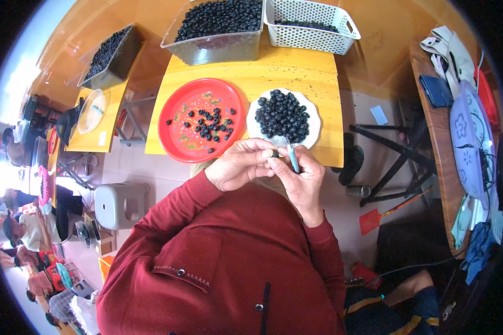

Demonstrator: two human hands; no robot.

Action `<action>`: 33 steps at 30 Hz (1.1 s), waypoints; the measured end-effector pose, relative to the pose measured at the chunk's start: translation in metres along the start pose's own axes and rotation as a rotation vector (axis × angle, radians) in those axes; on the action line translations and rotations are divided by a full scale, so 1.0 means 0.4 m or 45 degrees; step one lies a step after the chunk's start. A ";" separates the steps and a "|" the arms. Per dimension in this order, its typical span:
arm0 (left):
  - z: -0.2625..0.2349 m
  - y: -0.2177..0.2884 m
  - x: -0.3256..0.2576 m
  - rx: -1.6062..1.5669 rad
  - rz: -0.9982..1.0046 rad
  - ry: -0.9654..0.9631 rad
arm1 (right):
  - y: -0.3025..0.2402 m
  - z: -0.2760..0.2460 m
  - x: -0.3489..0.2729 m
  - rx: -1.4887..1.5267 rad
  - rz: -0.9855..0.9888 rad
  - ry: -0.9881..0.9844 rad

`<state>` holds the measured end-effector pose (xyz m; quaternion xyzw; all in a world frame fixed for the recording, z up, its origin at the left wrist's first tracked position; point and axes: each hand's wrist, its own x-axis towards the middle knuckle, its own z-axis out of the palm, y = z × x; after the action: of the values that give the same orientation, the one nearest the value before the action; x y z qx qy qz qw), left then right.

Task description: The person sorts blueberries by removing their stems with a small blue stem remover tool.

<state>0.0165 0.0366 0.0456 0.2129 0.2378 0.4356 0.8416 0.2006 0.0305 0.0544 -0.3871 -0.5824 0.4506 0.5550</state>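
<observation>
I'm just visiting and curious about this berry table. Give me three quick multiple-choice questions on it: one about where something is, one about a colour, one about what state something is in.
1. Where does the white plate of dark berries stand?
A. right of the red plate
B. left of the red plate
C. on the floor

2. What colour is the tool's handle in the right hand?
A. yellow
B. light blue
C. black

3. How full is the red plate?
A. heaped
B. bare
C. thinly scattered

Answers:
1 A, it sits beside the red plate on the yellow table, to its right.
2 B, a light blue stem shows between the fingers.
3 C, a few berries lie loose mid-plate.
</observation>
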 end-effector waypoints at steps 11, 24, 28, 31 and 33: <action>-0.007 0.006 -0.017 0.008 0.009 -0.066 | -0.015 -0.011 0.000 0.109 0.335 -0.003; -0.024 0.007 -0.033 -0.132 0.136 -0.084 | -0.027 -0.014 -0.032 -0.411 -0.114 -0.175; -0.017 0.006 -0.037 -0.126 0.150 -0.086 | -0.041 -0.004 -0.035 -0.468 -0.166 -0.140; -0.014 0.005 -0.040 -0.124 0.147 -0.053 | -0.045 -0.003 -0.037 -0.482 -0.141 -0.127; -0.018 0.002 -0.040 -0.124 0.143 -0.052 | -0.047 -0.005 -0.038 -0.492 -0.139 -0.121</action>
<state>0.0035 0.0246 0.0437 0.1934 0.1868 0.4890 0.8298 0.2049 0.0105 0.0677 -0.4326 -0.7035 0.3174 0.4659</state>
